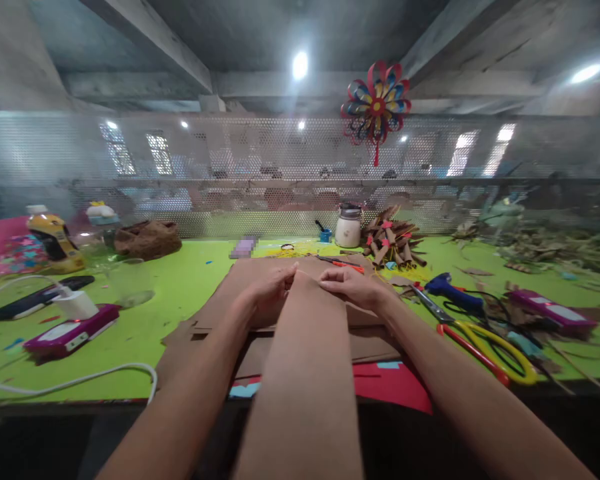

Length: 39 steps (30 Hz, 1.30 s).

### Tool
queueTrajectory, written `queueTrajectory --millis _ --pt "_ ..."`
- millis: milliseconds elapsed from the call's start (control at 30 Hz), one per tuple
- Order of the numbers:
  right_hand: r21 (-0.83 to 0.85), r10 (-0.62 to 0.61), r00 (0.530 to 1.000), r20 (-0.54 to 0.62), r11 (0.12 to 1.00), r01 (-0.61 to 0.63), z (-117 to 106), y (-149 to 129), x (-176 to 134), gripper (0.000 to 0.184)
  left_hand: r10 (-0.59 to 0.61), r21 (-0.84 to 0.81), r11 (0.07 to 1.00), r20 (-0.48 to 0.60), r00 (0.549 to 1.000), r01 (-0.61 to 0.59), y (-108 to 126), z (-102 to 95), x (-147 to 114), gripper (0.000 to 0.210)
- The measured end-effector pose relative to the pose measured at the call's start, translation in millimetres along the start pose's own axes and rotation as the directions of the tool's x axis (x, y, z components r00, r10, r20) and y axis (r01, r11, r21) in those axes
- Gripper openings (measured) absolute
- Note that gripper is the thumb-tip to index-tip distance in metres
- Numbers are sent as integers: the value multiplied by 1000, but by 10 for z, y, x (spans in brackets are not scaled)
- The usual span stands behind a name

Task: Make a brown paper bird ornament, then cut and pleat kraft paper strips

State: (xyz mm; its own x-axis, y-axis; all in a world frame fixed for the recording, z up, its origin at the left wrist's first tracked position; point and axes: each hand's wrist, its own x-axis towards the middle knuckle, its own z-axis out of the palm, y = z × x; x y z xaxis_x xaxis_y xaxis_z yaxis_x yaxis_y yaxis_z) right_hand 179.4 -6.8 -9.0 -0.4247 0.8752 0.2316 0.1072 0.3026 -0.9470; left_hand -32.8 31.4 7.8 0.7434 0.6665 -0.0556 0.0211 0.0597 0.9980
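A long strip of brown paper (310, 373) runs from the far end between my hands down toward my body. My left hand (271, 287) pinches its far left edge, fingers closed. At the far right corner, my right hand (353, 287) grips the strip between thumb and fingers. Beneath lie several larger brown paper sheets (215, 313), and red paper (390, 387) with light blue scraps shows under them near the table's front edge. Just beyond my hands rest orange-handled scissors (347, 265). The strip's near end runs out of view.
To the right lie large scissors with yellow and red handles (500, 350), a blue glue gun (455, 293) and a purple power strip (553, 312). Another purple power strip (73, 333) with a white cable is left. Behind stand a jar (349, 228) and bundled brown paper rolls (393, 243).
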Motion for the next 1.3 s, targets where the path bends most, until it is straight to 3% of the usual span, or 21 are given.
queueTrajectory --millis 133,267,433,667,867,933,1033,1300 --pt "-72 104 994 -43 992 -107 46 6 13 30 18 207 978 -66 998 -4 -50 -13 79 37" --pt "114 201 975 -89 975 -191 131 42 -19 23 101 376 925 -118 988 -49 -145 -43 148 25" --pt "223 230 966 -118 954 -200 102 83 -72 27 160 349 934 -229 960 -72 -124 -90 125 20" --pt "99 89 969 -229 993 -68 -11 191 52 23 183 370 922 -169 968 -110 -81 -161 77 15" --pt "-160 7 954 -300 985 -57 120 152 44 19 275 551 818 -123 954 -165 -122 -126 45 16" --pt "-253 -95 953 -287 967 20 179 112 28 22 226 615 780 -104 968 -117 -109 -83 38 16" --pt "-353 -200 946 -256 930 101 228 71 17 25 111 667 744 -64 992 -40 -63 -30 48 37" --pt "-334 -204 939 -276 937 106 237 100 20 19 67 632 772 36 997 -75 -112 -104 115 36"
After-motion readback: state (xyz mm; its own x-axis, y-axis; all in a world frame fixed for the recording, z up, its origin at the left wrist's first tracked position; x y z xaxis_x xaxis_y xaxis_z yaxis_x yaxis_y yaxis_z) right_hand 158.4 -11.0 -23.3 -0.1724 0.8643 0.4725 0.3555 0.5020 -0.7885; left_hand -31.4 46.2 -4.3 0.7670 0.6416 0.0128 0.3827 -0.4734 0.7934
